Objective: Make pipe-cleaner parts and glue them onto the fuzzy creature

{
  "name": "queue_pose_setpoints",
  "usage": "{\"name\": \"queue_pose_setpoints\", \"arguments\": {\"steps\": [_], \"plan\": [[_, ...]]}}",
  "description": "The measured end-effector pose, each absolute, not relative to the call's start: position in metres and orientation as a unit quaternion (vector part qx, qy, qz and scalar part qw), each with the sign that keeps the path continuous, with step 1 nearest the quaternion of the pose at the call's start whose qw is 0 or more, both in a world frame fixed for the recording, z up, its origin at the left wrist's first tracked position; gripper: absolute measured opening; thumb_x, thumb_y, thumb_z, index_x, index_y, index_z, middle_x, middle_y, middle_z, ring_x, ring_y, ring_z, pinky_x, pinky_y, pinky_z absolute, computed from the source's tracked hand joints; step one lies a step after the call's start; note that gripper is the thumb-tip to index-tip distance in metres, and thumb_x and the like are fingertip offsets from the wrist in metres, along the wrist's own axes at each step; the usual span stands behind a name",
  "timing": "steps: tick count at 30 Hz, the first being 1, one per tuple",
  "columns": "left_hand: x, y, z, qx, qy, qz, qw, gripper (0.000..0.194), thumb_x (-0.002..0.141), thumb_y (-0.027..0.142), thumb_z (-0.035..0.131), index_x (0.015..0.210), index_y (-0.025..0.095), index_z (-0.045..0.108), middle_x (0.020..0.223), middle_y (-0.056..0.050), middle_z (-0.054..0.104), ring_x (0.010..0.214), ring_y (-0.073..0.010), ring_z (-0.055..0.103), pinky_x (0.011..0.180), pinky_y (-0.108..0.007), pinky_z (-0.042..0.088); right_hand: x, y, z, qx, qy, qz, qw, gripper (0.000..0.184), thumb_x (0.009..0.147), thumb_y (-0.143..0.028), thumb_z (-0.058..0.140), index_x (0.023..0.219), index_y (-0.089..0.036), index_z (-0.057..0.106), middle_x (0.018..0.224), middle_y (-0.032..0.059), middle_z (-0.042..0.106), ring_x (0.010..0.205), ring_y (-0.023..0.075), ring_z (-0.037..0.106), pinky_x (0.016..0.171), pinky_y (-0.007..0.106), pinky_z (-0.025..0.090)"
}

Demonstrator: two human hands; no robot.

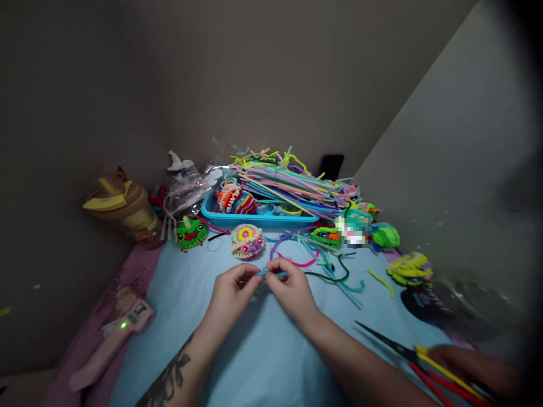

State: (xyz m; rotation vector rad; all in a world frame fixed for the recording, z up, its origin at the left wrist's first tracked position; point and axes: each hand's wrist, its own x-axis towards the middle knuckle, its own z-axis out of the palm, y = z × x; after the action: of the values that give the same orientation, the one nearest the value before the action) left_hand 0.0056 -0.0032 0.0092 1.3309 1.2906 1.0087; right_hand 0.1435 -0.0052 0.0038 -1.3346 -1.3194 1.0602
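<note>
In the head view, the person's left hand [232,291] and right hand [293,289] are meeting at the near centre, fingertips almost touching, both pinching a short light-blue fuzzy stem [263,272] above a pale blue cloth [254,350]. Just beyond them, a round pastel ball with a pink-and-yellow hexagon pattern [247,242] is sitting on the cloth, with a green fuzzy figure with round eyes [190,233] to its left. Farther back, a blue plastic tray [259,219] is holding an orange, white and striped fuzzy piece [234,199], and a heap of multicoloured fuzzy stems [282,181] is lying over it. At near right, another person's hand [475,364] is beside black-bladed scissors with red and yellow handles [410,355]; its grip is unclear.
</note>
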Motion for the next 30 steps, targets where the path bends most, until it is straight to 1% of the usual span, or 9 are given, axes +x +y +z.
{"name": "queue_pose_setpoints", "arguments": {"steps": [3,6,9,11,16,21,25,30], "plan": [[0.003,-0.003,0.007,0.561,0.526,0.406,0.494,0.012,0.070,0.026,0.064,0.073,0.015,0.067,0.071,-0.003,0.067,0.065,-0.0151,0.059,0.061,-0.022,0.045,0.145,-0.001,0.006,-0.542,-0.540,0.456,0.454,0.004,0.067,-0.020,0.053,0.067,-0.018,0.057,0.062,-0.0020,0.054,0.058,0.0124,0.048,0.051,0.022,0.038],[0.001,-0.001,0.009,0.552,0.520,0.394,0.520,0.014,0.070,0.029,0.064,0.068,0.015,0.063,0.064,-0.001,0.061,0.060,-0.0130,0.054,0.056,-0.021,0.041,0.149,0.004,0.006,-0.526,-0.528,0.518,0.421,0.005,0.065,-0.020,0.054,0.067,-0.017,0.058,0.059,-0.0038,0.050,0.052,0.0099,0.042,0.049,0.021,0.033],[0.000,0.001,0.012,0.539,0.514,0.380,0.548,0.018,0.069,0.032,0.063,0.065,0.014,0.060,0.058,0.001,0.055,0.055,-0.0111,0.048,0.052,-0.021,0.036,0.152,0.007,0.004,-0.512,-0.520,0.548,0.408,0.006,0.066,-0.022,0.057,0.068,-0.017,0.058,0.059,-0.0039,0.049,0.052,0.0092,0.041,0.050,0.022,0.032],[0.000,0.001,0.012,0.541,0.518,0.376,0.546,0.019,0.070,0.032,0.062,0.065,0.014,0.060,0.058,0.001,0.053,0.055,-0.0110,0.047,0.052,-0.021,0.036,0.152,0.008,0.002,-0.513,-0.525,0.533,0.419,0.006,0.065,-0.022,0.058,0.069,-0.017,0.058,0.062,-0.0031,0.051,0.056,0.0101,0.043,0.051,0.022,0.034],[0.002,0.000,0.007,0.580,0.537,0.368,0.489,0.017,0.074,0.030,0.060,0.066,0.015,0.061,0.063,-0.001,0.056,0.060,-0.0133,0.051,0.056,-0.021,0.039,0.150,0.007,-0.005,-0.524,-0.546,0.474,0.449,0.008,0.066,-0.019,0.058,0.074,-0.019,0.057,0.070,-0.0006,0.056,0.065,0.0134,0.050,0.052,0.021,0.038],[0.004,-0.004,0.003,0.628,0.539,0.356,0.434,0.015,0.079,0.029,0.056,0.071,0.017,0.062,0.069,-0.002,0.059,0.065,-0.0146,0.053,0.058,-0.021,0.040,0.154,0.005,-0.008,-0.539,-0.568,0.453,0.426,0.007,0.069,-0.017,0.056,0.075,-0.019,0.059,0.072,0.0006,0.060,0.068,0.0145,0.055,0.053,0.022,0.041],[0.005,-0.004,0.000,0.646,0.534,0.356,0.413,0.014,0.079,0.028,0.056,0.074,0.018,0.064,0.071,-0.002,0.061,0.065,-0.0149,0.055,0.058,-0.022,0.040,0.157,0.004,-0.008,-0.540,-0.588,0.435,0.416,0.008,0.071,-0.016,0.055,0.076,-0.019,0.061,0.074,0.0012,0.063,0.070,0.0151,0.057,0.056,0.023,0.044],[0.006,-0.005,-0.003,0.657,0.546,0.347,0.387,0.011,0.079,0.027,0.057,0.076,0.019,0.065,0.072,-0.003,0.063,0.065,-0.0152,0.056,0.059,-0.023,0.040,0.160,0.005,-0.007,-0.535,-0.635,0.382,0.406,0.011,0.070,-0.011,0.055,0.072,-0.020,0.061,0.074,0.0015,0.061,0.072,0.0161,0.057,0.057,0.024,0.044]]}}
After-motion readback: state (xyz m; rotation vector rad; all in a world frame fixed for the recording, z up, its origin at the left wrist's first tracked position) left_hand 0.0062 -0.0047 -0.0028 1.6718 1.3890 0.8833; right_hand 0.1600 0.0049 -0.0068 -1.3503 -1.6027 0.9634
